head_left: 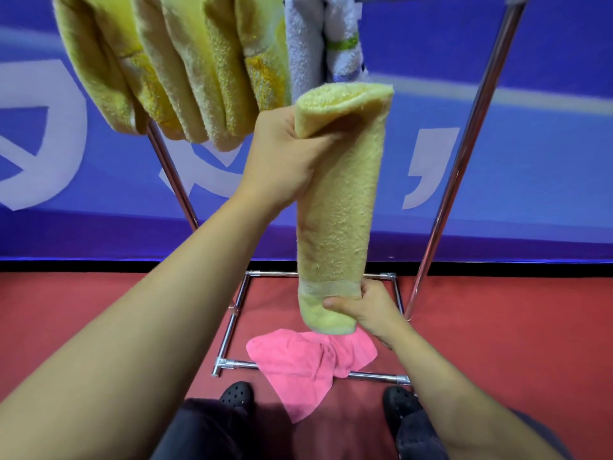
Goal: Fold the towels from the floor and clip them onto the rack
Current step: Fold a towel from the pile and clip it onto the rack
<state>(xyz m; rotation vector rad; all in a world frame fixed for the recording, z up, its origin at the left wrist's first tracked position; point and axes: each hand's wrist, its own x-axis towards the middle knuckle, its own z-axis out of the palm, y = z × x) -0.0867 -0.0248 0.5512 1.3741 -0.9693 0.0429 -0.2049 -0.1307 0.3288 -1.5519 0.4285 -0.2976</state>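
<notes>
Up on the rack [464, 154]: several yellow towels [185, 71] and a white one [303, 44] already hang | mid-air: folded yellow towel [341, 207], left hand [285, 157] pinching its top, right hand [365, 308] gripping its bottom, unclipped | floor: pink towel [308, 363] waiting.

Hands: two, left hand [285, 154] and right hand [368, 310].
Yellow towel held between hands [338, 207]: one.
Yellow towels hanging on rack [185, 71]: several, folds overlap, exact count unclear.
White towels hanging [318, 41]: two, as far as visible.
Pink towel on floor [308, 360]: one.
Metal rack [464, 154]: one.
Black shoes [237, 393]: two.
</notes>
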